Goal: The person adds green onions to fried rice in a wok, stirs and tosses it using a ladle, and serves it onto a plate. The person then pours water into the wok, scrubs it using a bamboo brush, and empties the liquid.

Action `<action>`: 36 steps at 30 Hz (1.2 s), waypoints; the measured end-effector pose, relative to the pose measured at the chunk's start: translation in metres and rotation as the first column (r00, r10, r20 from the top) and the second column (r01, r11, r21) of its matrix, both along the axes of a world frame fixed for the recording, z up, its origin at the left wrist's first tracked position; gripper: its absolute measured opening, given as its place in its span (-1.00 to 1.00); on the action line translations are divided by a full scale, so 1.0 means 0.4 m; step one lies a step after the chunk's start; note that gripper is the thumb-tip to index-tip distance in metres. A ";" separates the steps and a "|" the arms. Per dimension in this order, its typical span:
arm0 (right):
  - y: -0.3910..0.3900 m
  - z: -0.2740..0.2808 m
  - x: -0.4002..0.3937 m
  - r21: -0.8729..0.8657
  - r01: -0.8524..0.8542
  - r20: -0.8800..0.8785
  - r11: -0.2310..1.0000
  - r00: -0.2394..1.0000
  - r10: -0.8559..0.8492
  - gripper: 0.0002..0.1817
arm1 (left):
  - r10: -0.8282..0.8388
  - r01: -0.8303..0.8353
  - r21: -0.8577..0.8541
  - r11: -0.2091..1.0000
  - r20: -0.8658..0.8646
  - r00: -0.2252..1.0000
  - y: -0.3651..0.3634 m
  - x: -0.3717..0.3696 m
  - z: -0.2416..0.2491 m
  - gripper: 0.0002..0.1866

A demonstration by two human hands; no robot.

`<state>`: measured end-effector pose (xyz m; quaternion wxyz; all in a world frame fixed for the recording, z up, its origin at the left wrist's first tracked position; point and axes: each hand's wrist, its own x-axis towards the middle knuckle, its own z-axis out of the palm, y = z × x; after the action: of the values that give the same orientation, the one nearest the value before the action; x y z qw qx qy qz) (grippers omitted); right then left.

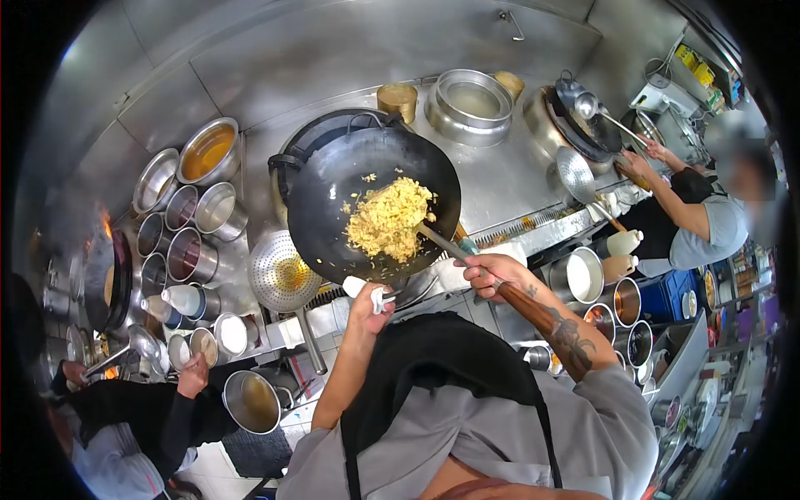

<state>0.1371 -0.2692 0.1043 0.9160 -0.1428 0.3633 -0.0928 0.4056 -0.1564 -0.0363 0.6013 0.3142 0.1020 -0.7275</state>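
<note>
A big black wok (321,196) is in front of me, with yellow egg fried rice (389,218) heaped in it. My left hand (369,312) is closed around a folded white cloth (379,300) right at the wok's near rim. In my right hand (492,275) is a long-handled wok tool (446,243) with a metal shaft and wooden grip. Its head is buried in the rice at the right side of the heap. A perforated skimmer (285,271) with yellow bits on it rests just left of the wok.
Metal pots and bowls, one with orange liquid (208,152), crowd the counter at left. A lidless steel pot (471,104) stands behind the wok. One co-worker (700,217) works at another wok (583,125) on the right; another person's hand (193,375) is at lower left.
</note>
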 end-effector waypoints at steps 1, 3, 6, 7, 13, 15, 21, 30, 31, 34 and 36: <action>0.013 -0.005 0.002 0.036 0.028 0.041 0.999 0.999 -0.029 -0.73 | -0.011 0.011 -0.006 1.000 -0.019 1.000 0.004 0.001 -0.003 -0.92; 0.036 -0.015 0.005 0.110 0.076 0.123 0.991 0.988 -0.089 -0.70 | -0.028 0.028 -0.001 1.000 -0.007 1.000 0.010 0.006 -0.012 -0.94; 0.060 -0.035 0.008 0.171 0.074 0.167 0.982 0.981 -0.103 -0.70 | -0.076 0.076 -0.001 0.997 0.043 0.996 0.011 0.020 -0.017 -0.97; 0.068 -0.042 0.007 0.169 0.068 0.184 0.983 0.978 -0.099 -0.71 | -0.104 0.105 -0.001 0.995 0.068 0.992 0.014 0.024 -0.016 -0.98; 0.072 -0.085 0.021 -0.055 -0.067 -0.036 0.996 0.997 0.065 -0.55 | -0.166 0.152 0.077 0.985 0.221 0.961 0.016 0.030 -0.005 -0.97; 0.060 -0.111 0.048 -0.050 -0.047 -0.170 0.998 0.985 0.038 -0.55 | -0.172 0.161 0.068 0.985 0.212 0.962 0.016 0.036 -0.007 -0.98; 0.014 -0.152 0.099 -0.051 -0.024 -0.062 0.998 0.998 0.021 -0.79 | -0.180 0.179 0.023 0.984 0.130 0.975 0.006 0.062 -0.011 -0.97; -0.015 -0.101 0.108 0.049 0.003 0.093 0.999 0.996 -0.008 -0.86 | -0.161 0.134 0.127 0.983 0.236 0.958 -0.010 0.069 0.080 -0.94; -0.014 -0.106 0.107 0.059 0.009 0.116 0.998 0.993 -0.016 -0.86 | -0.142 0.120 0.115 0.986 0.212 0.967 -0.016 0.078 0.075 -0.94; 0.006 -0.078 0.082 0.085 0.044 0.177 0.995 0.983 -0.059 -0.84 | -0.084 0.072 0.071 0.995 0.185 0.979 -0.030 0.073 0.088 -0.91; 0.018 -0.057 0.051 0.099 0.042 0.223 0.994 0.973 -0.064 -0.84 | -0.054 0.046 0.042 0.998 0.214 0.975 -0.026 0.070 0.103 -0.94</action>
<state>0.1574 -0.2619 0.0815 0.9542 -0.0784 0.2646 -0.1156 0.4335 -0.1668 0.0049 0.5845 0.4045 0.0418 -0.7021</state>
